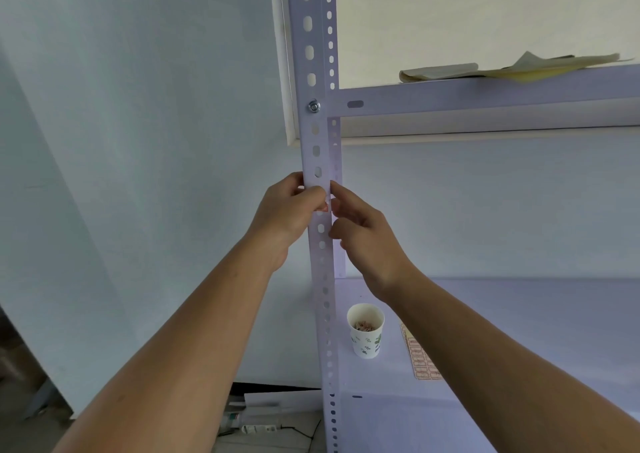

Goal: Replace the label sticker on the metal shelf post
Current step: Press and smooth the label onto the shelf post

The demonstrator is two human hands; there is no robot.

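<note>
Both hands met on the pale lilac perforated metal shelf post [317, 147], which ran upright through the middle of the view, its long axis vertical and its slotted front face turned toward the camera. The small red-and-white label sticker [322, 207] lay on that front face, well below the silver bolt [314, 106] that fixed the upper shelf board [485, 92] to the post; only its lower corner showed, the rest being covered by the thumb. The left hand [287, 215] wrapped the post from its left side, thumb laid across the front face and pressed over the sticker, the other fingers hidden behind the left edge. The right hand [360, 230] came in from the post's right side, index fingertip touching the right edge level with the sticker, the remaining fingers curled loosely and holding nothing visible. Whether either hand actually pinched the sticker's edge could not be told, since the contact lay under the thumb. Both hands were equally near the sticker, which sat between them, directly under the left thumb and just left of the right fingertip. Judged from this, the coming move would turn on working along the post's face from the right edge, peeling or smoothing across its width. On the lower shelf, right of the post, stood a white paper cup [365, 331] and a sheet of red labels [420, 359]
</note>
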